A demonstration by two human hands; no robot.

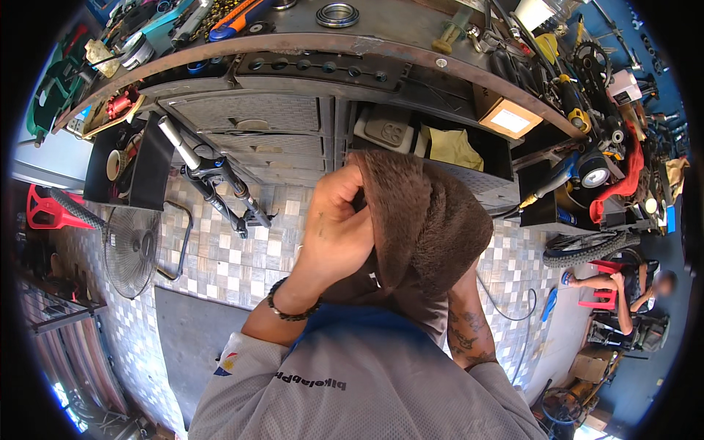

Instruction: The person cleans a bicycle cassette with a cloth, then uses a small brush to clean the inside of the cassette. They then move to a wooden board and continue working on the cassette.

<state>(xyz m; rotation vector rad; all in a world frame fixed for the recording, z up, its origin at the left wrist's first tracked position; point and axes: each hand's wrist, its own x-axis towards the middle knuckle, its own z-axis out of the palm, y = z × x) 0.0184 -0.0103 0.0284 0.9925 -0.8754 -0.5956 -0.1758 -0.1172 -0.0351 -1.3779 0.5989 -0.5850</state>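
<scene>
"Which step is in hand?"

"Handling the brown terry towel (447, 220), I'd judge, possibly wiping. It's held up off the workbench (330, 45), just out from the front edge."

"And the grip?"

"Left hand (339, 227) clamped on the towel's left edge. Right hand's hidden behind it; can't tell."

"Next move?"

"Likely calls for 2 hands working the cloth together."

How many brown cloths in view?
1: the brown cloth is in front of the person's torso, gripped by the left hand and covering the right hand. Another could be hidden in its folds.
</scene>
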